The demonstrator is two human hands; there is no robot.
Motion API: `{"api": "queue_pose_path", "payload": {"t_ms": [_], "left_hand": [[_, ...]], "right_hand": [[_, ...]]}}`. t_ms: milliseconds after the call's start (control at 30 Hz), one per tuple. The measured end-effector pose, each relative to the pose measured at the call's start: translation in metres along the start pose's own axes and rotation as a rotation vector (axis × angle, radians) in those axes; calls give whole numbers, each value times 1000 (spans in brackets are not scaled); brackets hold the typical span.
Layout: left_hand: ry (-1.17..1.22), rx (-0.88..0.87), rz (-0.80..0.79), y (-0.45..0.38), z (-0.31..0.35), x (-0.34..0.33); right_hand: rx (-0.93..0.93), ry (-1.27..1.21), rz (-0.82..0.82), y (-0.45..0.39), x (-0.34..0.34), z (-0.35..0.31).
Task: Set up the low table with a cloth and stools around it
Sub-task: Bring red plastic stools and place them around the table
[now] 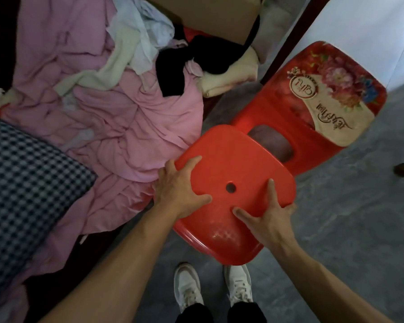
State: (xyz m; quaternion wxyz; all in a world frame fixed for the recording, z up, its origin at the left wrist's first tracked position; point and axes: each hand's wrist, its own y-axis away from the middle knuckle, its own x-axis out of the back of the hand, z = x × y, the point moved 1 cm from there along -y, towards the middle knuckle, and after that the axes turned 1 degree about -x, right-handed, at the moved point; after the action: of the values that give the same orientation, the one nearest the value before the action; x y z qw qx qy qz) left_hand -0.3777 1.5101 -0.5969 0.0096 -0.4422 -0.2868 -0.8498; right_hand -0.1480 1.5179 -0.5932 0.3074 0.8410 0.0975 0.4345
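Both hands on the red plastic stool point(233, 183), which sits centre frame, held above the grey floor point(350, 217), just right of the bed edge. Seat faces the camera, small round hole in the middle.

Left hand point(180, 192): fingers spread wide, palm flat on the seat's left edge, thumb lying across the top toward the hole. Gripping the rim.

Right hand point(266, 217): fingers also splayed, index and thumb on the seat face, remaining fingers curled around the right rim. Holding the stool.

Second red stool point(317, 106), floral printed seat, stands on the floor just beyond the held one, far right. Whether the two touch, cannot tell.

Left side: bed with rumpled pink sheet point(117, 122), checked pillow point(26, 173) near left, pile of white and black clothes point(173, 59) further back, cardboard box point(210, 12) at far top.

White sneakers point(212, 287) visible directly below the stool, near edge.
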Motion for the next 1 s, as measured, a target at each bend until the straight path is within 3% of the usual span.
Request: {"api": "queue_pose_path", "payload": {"t_ms": [467, 800, 1000], "left_hand": [[76, 138, 234, 188, 26, 59], [206, 437, 442, 408, 73, 89], [256, 634, 617, 552, 67, 115]], "right_hand": [[160, 120, -67, 133, 74, -6], [463, 365, -205, 278, 160, -26], [740, 429, -355, 387, 174, -41]]}}
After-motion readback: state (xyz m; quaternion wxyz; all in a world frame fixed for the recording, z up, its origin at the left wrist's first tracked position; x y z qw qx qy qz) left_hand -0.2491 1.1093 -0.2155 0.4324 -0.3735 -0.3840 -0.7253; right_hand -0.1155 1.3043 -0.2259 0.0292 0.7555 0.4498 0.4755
